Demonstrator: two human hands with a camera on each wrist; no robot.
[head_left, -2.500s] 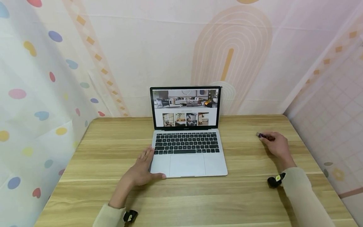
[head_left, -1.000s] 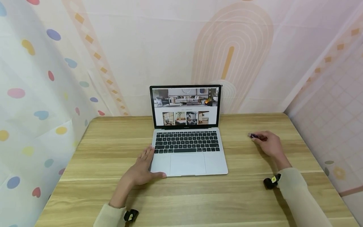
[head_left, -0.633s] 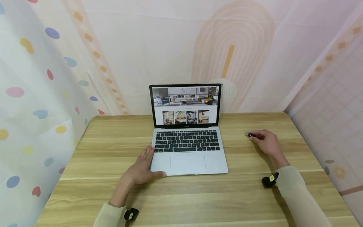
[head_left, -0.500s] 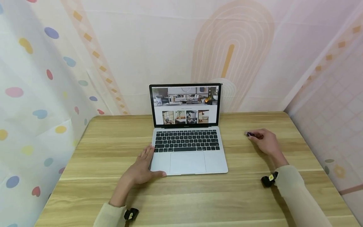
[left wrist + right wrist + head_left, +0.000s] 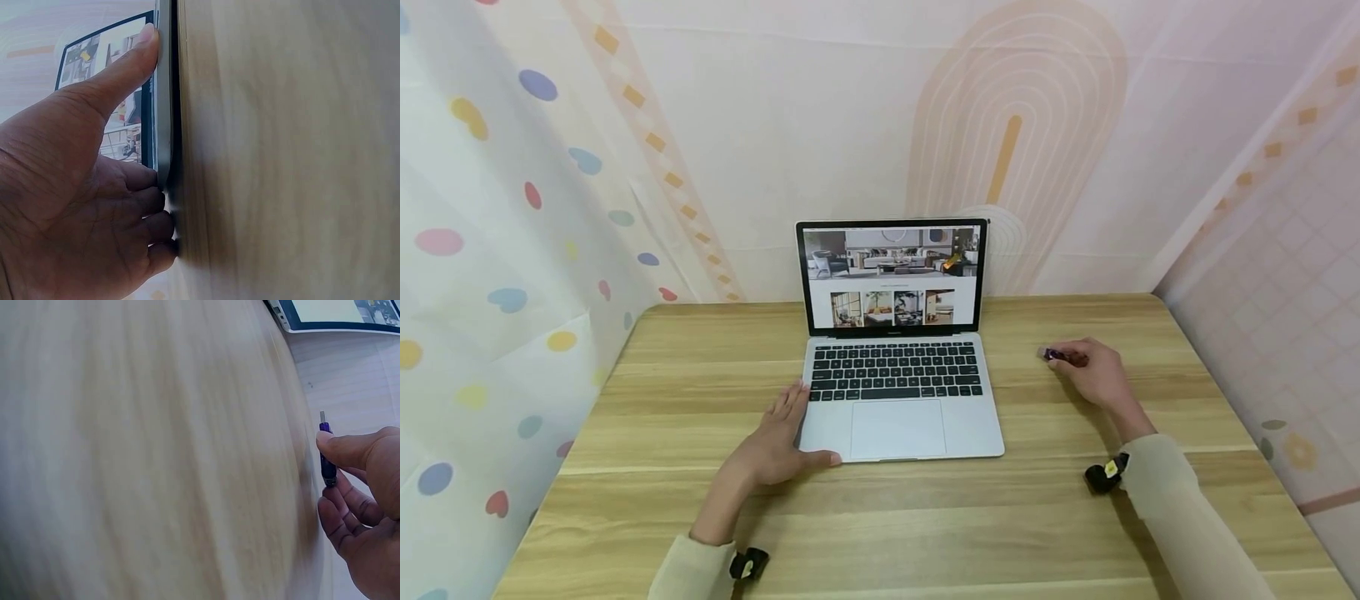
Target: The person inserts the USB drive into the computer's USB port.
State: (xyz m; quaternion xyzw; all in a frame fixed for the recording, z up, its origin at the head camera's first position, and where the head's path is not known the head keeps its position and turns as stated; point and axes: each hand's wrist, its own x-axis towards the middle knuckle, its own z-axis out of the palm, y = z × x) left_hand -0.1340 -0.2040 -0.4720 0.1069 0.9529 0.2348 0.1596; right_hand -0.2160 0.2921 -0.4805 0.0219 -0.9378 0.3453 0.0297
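Note:
An unfolded silver laptop (image 5: 898,429) sits on the wooden table, its lit screen (image 5: 892,279) showing furnished rooms. At its front left corner rests my left hand (image 5: 771,442): the fingers lie along the left side and the thumb (image 5: 128,69) is on the front edge. To the laptop's right, my right hand (image 5: 1096,373) pinches a small dark purple USB flash drive (image 5: 326,453) between thumb and fingers. The drive's metal plug (image 5: 322,417) sticks out, pointing left towards the laptop in the head view. A gap of tabletop lies between plug and laptop.
The wood-grain table (image 5: 910,533) ends at a patterned cloth backdrop (image 5: 760,125) behind the laptop, with more cloth at left and right. Small black wrist cameras (image 5: 1105,475) hang at both cuffs.
My right hand has moved left across the table with the flash drive, nearer to the laptop. My left hand stays on the laptop's corner. The head view has shifted slightly.

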